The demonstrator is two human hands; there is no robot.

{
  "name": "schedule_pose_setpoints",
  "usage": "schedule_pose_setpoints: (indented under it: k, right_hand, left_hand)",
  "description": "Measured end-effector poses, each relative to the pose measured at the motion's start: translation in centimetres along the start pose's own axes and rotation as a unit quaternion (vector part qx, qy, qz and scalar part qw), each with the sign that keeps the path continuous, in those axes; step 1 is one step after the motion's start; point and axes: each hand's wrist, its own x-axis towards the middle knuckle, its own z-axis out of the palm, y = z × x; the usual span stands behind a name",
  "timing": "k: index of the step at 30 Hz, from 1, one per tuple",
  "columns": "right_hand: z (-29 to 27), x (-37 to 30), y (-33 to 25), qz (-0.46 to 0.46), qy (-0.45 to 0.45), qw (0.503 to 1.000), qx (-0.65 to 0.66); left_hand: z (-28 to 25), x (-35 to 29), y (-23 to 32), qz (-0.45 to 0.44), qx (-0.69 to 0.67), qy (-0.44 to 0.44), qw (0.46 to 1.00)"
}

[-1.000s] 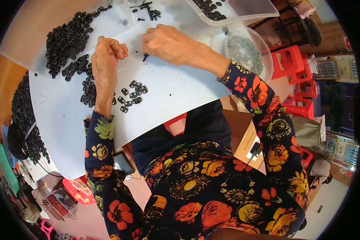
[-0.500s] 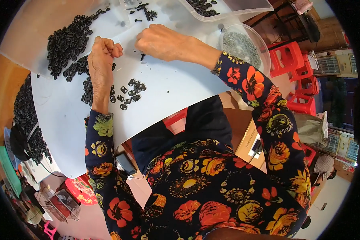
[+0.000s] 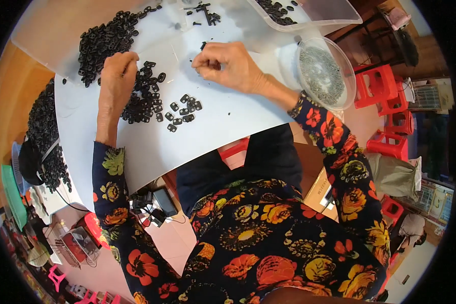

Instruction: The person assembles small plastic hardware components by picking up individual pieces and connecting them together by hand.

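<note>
My left hand (image 3: pixel 117 76) is over the left part of the white tabletop, between a large heap of small black plastic parts (image 3: pixel 104 48) and a looser pile of them (image 3: pixel 146 96). Its fingers are curled together; whatever they hold is hidden. To the right, my right hand (image 3: pixel 230 66) is closed in a pinch above the table, and I cannot make out what is in it. Just beyond its fingers lies a small black piece (image 3: pixel 203 45). Several black two-holed parts (image 3: pixel 188 104) lie in a separate group nearer to me.
A round clear tub of small metal pieces (image 3: pixel 321 73) stands at the right. Behind are a clear bin with black parts (image 3: pixel 276 12) and a cluster of black pins (image 3: pixel 207 15). More black parts (image 3: pixel 48 131) lie at the far left. Red stools (image 3: pixel 376 87) stand beyond the table.
My left hand has moved left, away from my right hand, uncovering more of the loose pile. The right hand has shifted slightly right and nearer to me. The whole view has moved a little.
</note>
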Motion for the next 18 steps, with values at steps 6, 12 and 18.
schedule_pose_setpoints:
  k: [6, 12, 18]
  right_hand:
    - [1.6, -1.3, 0.9, -0.046, 0.059, 0.997, -0.015]
    - [1.3, -1.0, 0.2, -0.042, 0.09, 0.995, 0.011]
    - [1.2, -1.1, 0.1, -0.03, 0.106, 0.993, 0.034]
  left_hand:
    - [0.4, 0.9, 1.5, 0.031, 0.069, -0.09, 0.993]
    - [0.8, 1.5, -1.6, 0.039, 0.173, -0.136, 0.975]
    - [2.4, 1.8, 0.5, -0.035, -0.046, -0.103, 0.993]
